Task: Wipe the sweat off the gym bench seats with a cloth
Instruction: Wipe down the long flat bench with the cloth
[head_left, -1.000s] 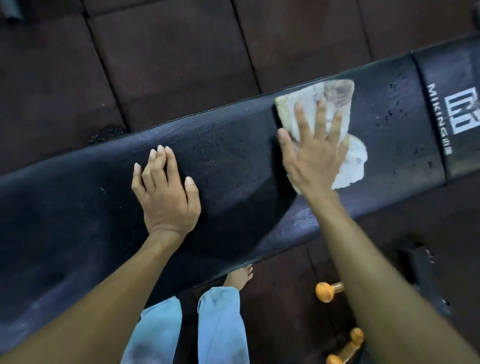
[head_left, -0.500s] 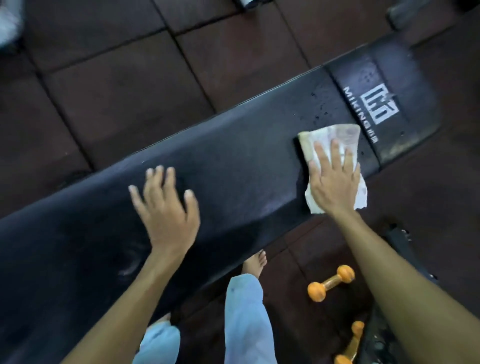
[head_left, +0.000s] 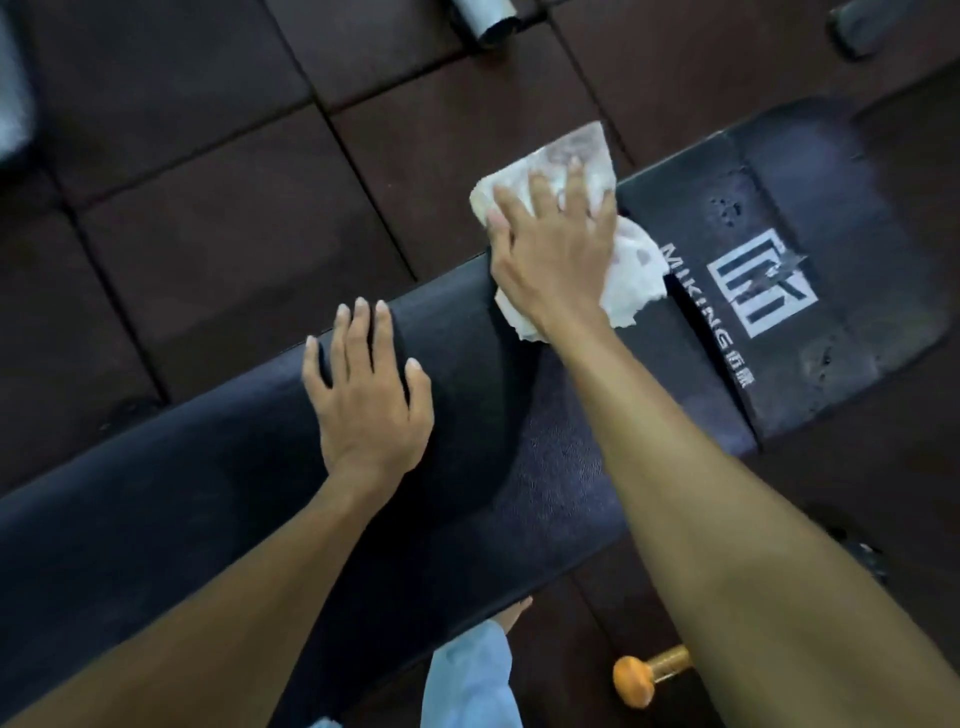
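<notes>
Cloth lies pressed under the flat, spread right hand, mid-wipe on the bench pad. Left hand braces flat, empty. Next: stroke onto the logo seat pad right of the hand.

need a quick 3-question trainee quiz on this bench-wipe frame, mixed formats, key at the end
1. True or false: the left hand presses the crumpled white cloth.
2. Where is the cloth? A) under the right hand, at the far edge of the long black padded bench, beside the black seat pad with the white logo; B) bunched in the left hand's grip; C) draped over the right forearm.
3. Fill in: the round dumbbell head on the dark rubber floor tiles is ___.
Key: 1 false; 2 A; 3 orange.
</notes>
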